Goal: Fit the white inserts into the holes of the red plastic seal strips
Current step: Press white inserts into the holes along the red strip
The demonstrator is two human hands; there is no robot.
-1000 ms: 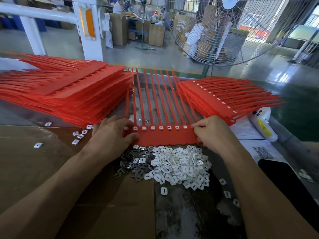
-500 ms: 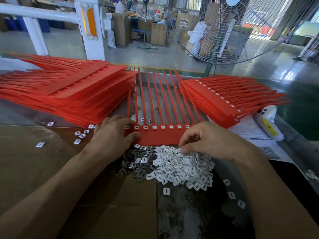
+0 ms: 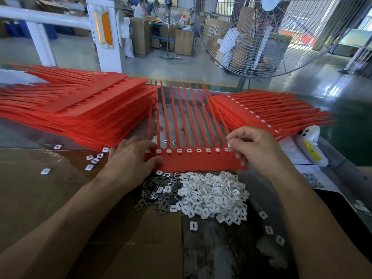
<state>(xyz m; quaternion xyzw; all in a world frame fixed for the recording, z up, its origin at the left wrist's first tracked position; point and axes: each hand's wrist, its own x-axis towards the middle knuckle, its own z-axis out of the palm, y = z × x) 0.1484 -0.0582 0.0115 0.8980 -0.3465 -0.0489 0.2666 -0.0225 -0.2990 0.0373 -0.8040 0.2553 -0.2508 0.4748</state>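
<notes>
Red plastic seal strips (image 3: 201, 161) lie flat on the workbench between two red stacks, pinned at their left end by the left hand (image 3: 131, 158), fingers spread flat. The right hand (image 3: 254, 147), dipping into the pile of white inserts (image 3: 213, 195) half a second ago, has risen to the sheet's right end, thumb and forefinger pinching one white insert (image 3: 229, 144) just above the last hole.

Red strip stacks (image 3: 84, 115) at centre left and another stack (image 3: 261, 113) at centre right hem the middle strip sheet (image 3: 201, 162); the insert pile (image 3: 211, 194) blocks the lower centre; bare cardboard (image 3: 40, 194) lies open lower left.
</notes>
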